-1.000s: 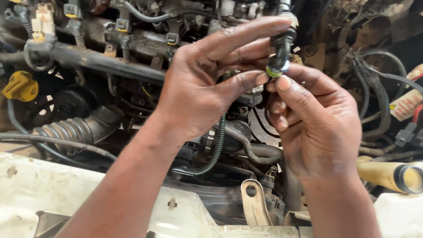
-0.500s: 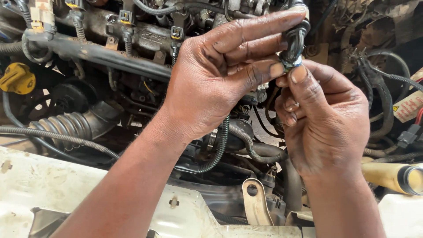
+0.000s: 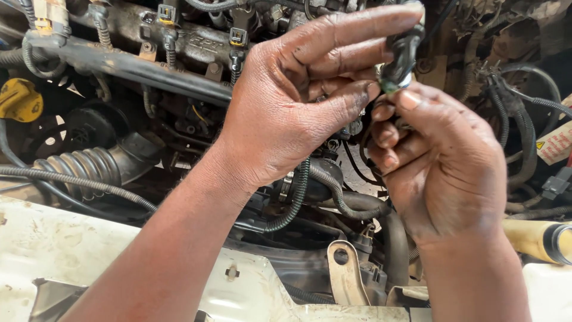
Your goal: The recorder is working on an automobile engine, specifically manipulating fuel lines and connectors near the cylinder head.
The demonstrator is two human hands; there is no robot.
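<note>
Two bare hands raised over an open engine bay. Left hand (image 3: 286, 113) pinching one small black connector (image 3: 400, 53) between thumb and forefinger, green tip pointing down. Right hand (image 3: 444, 173) closed on the same connector from below, thumb pressed at the green end, remaining fingers curled. One yellow cap (image 3: 18, 98) at the bay's left edge, one ribbed black hose (image 3: 83, 167) below it, one yellowish bottle (image 3: 539, 238) at the right edge, one white front panel (image 3: 65, 250) along the near edge

White-red warning label (image 3: 555, 145) (yellow triangle) at right edge, among black hoses.
</note>
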